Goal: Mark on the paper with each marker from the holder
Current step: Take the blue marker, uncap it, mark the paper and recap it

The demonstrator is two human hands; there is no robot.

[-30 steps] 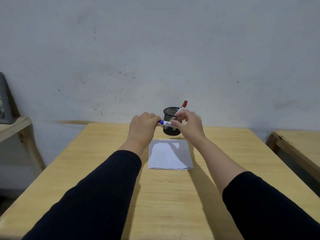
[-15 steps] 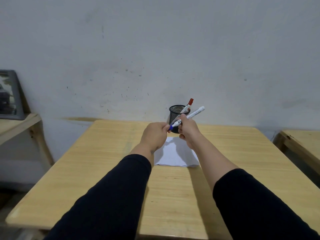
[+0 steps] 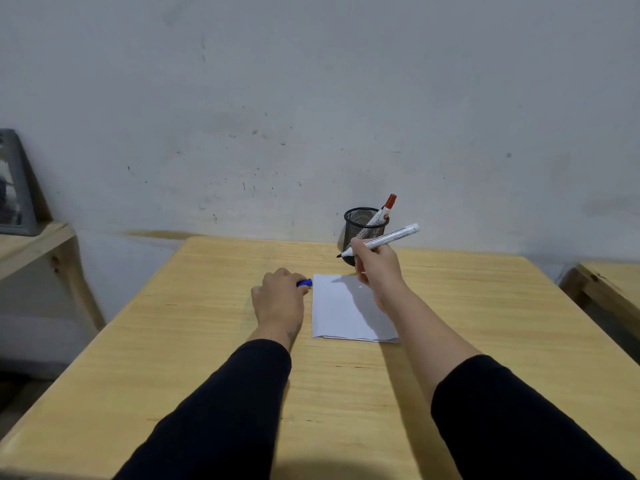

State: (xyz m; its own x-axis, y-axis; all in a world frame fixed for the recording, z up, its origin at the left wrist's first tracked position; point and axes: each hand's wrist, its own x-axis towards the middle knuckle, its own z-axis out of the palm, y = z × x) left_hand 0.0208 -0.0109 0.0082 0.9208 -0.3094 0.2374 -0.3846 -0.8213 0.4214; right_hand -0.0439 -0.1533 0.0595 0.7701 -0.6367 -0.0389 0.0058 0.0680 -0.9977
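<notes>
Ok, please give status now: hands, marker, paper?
Right hand grips uncapped white marker above white paper sheet. Left hand holds blue cap. Paper unobstructed.

The table [image 3: 207,341] was pale yellow wood with fine grain lines. The paper [image 3: 343,313] was plain white. The holder [image 3: 360,226] was black wire mesh. One marker [image 3: 384,211] was white with a red cap; the other marker [image 3: 391,237] was white with a dark tip. The cap [image 3: 305,282] was blue. Both sleeves [image 3: 221,410] were black. The wall [image 3: 311,98] was grey-white, speckled with dark marks.
</notes>
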